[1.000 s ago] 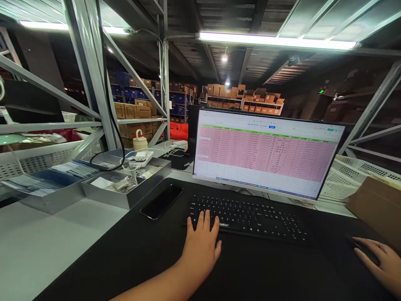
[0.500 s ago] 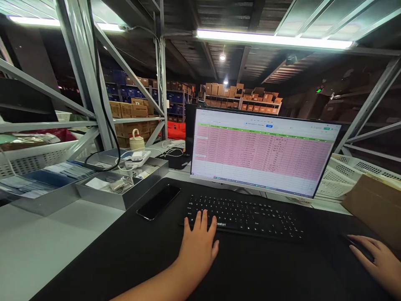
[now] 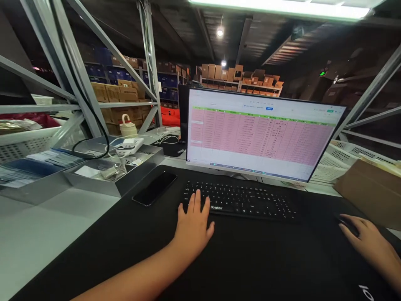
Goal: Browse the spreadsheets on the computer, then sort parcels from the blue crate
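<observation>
My left hand (image 3: 191, 228) lies with its fingers spread over the left end of a black keyboard (image 3: 244, 202), the fingertips at the keys. At the right, my right hand (image 3: 366, 238) rests over a black computer mouse (image 3: 350, 225), thumb along its near side; the hand covers part of it. Behind the keyboard stands a monitor (image 3: 260, 136) with a spreadsheet of pink rows under a green header; its text is too small to read. A phone (image 3: 155, 188) with a dark screen lies left of the keyboard. All of these rest on a black desk mat (image 3: 244, 259), except the monitor.
On the left are grey trays (image 3: 125, 184) holding papers and small items, a white power strip (image 3: 130, 146) with cables and a cream bottle (image 3: 128, 127). A cardboard box (image 3: 369, 192) and white baskets (image 3: 332, 165) stand at right. Metal rack posts (image 3: 150, 62) frame the desk.
The view has tipped downward, so the desk and monitor sit higher in the picture. My left hand stays at the keyboard and my right on the mouse; no clear finger movement shows.
</observation>
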{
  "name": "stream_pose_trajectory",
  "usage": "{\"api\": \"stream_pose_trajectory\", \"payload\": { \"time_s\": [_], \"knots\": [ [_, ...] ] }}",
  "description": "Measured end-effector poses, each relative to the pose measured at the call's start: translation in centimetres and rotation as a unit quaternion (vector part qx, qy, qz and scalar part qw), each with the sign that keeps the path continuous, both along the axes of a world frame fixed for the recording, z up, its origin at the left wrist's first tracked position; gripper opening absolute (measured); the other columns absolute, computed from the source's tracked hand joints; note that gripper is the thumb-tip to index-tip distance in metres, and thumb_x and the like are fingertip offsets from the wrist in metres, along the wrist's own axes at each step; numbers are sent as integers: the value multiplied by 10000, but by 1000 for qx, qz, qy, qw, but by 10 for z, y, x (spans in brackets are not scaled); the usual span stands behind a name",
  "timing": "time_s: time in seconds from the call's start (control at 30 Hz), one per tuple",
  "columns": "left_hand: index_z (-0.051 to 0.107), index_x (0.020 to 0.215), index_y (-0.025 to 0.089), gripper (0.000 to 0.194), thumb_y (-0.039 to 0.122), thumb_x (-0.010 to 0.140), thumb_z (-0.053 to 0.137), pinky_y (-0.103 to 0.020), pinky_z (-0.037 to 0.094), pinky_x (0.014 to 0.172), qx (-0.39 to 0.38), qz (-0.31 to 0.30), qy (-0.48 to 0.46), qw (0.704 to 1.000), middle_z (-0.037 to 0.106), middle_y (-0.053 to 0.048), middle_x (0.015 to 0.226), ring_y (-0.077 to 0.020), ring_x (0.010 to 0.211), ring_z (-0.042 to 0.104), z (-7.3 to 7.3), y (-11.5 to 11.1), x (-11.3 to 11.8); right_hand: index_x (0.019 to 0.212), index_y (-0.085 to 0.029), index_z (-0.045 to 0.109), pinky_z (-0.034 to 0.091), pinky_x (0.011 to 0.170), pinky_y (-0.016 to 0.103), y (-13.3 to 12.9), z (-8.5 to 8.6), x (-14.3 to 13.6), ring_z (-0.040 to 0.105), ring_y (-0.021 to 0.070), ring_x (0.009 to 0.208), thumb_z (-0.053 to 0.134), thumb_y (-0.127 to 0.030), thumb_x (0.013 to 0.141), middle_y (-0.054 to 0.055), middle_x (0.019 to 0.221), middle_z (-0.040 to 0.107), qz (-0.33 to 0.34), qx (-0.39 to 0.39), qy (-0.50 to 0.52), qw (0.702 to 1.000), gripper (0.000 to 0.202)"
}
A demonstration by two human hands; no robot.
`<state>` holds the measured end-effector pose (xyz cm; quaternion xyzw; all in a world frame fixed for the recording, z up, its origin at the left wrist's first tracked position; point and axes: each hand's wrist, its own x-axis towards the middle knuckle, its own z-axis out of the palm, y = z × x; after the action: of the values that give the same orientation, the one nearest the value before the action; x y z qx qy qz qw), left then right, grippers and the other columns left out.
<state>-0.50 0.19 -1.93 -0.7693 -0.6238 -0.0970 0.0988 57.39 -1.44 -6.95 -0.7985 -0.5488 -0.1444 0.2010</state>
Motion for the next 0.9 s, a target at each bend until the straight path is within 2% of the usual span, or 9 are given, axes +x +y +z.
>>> {"api": "stream_pose_trajectory", "payload": {
  "time_s": [0.1,0.23,0.4,0.47,0.6,0.7,0.9],
  "knots": [
    [295,1536,129,723,389,901,524,-605,337,1135,-9,24,-15,1000,87,-233,1648,-371,1463,316,1,-1,-1,1238,-223,597,430,1066,427,-2,2,-2,576,316,1229,308,-653,828,143,1222,600,7,-27,13,1000,661],
    [284,1532,90,736,394,903,515,-589,333,1138,-12,29,-20,999,46,-246,1650,-380,1449,328,2,-1,-2,1271,-214,574,406,1088,428,-3,1,-5,543,314,1263,287,-658,845,139,1238,584,3,-21,17,1000,680],
    [484,1431,153,582,387,899,514,-595,330,1129,-17,20,-17,1000,115,-227,1650,-374,1454,323,6,0,-1,1256,-229,566,387,1103,409,-4,2,-8,532,302,1280,314,-635,851,131,1248,580,18,-10,25,999,627],
    [514,1408,165,558,390,897,511,-593,344,1119,-13,16,-16,1000,147,-222,1646,-372,1463,312,6,1,-2,1248,-231,565,391,1094,403,-5,3,-8,528,305,1287,337,-615,851,141,1246,590,25,-11,31,999,598],
    [502,1422,151,577,411,907,482,-602,353,1115,12,4,6,1000,153,-224,1641,-371,1474,298,1,1,-2,1241,-257,565,413,1061,433,-6,0,-4,552,322,1257,377,-591,828,161,1234,601,17,-11,37,999,563],
    [473,1447,145,590,409,919,455,-637,311,1137,25,-4,24,999,137,-217,1643,-368,1484,279,-4,2,-2,1222,-279,561,416,1058,458,-4,-6,2,558,339,1243,412,-581,792,163,1211,610,23,5,35,999,545],
    [436,1474,158,598,395,926,451,-659,304,1140,-5,0,33,999,144,-206,1640,-368,1490,268,-3,2,-1,1192,-292,572,451,985,485,-4,-9,5,563,354,1225,435,-591,760,158,1220,608,8,7,51,999,543]
  ]
}}
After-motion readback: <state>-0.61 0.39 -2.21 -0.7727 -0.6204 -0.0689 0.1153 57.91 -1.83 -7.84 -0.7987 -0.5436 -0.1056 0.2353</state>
